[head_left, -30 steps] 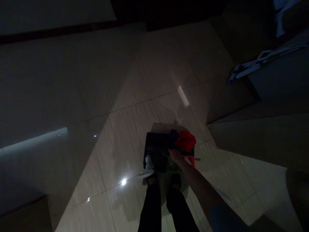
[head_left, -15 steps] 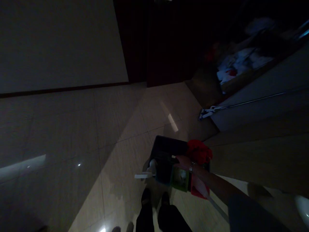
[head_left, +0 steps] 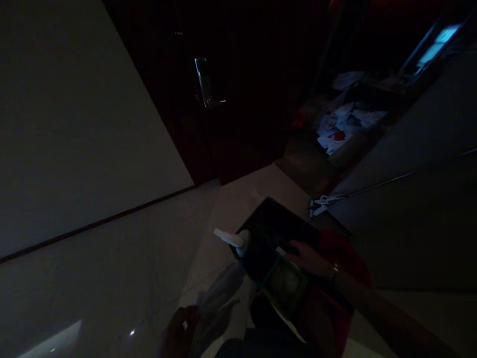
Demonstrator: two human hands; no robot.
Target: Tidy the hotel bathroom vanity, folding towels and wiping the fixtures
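My right hand (head_left: 307,259), wearing a bracelet or watch, is closed around the handle of a dark cleaning caddy (head_left: 257,215), which hangs tilted above the floor. A green bin (head_left: 285,291) sits in its near side, with pale contents. Red cloth (head_left: 345,256) bulges over the right end, and a white item with a flat handle (head_left: 236,239) sticks out at the left end. Low in the view, my left hand (head_left: 181,325) has its fingers pinched beside a thin greyish plastic bag (head_left: 219,296). Dimness blurs that bag's outline.
Ahead is a dark door (head_left: 246,99) with a metal handle (head_left: 208,94). Through the opening on the right, a heap of white linen (head_left: 346,124) lies on the floor. A pole with a white head (head_left: 320,205) lies along the right wall. Pale tiles (head_left: 141,263) cover the floor.
The view has tilted up toward the door and darkened. The caddy has been raised and turned in my right hand. My left hand and the greyish bag have come into view at the bottom.
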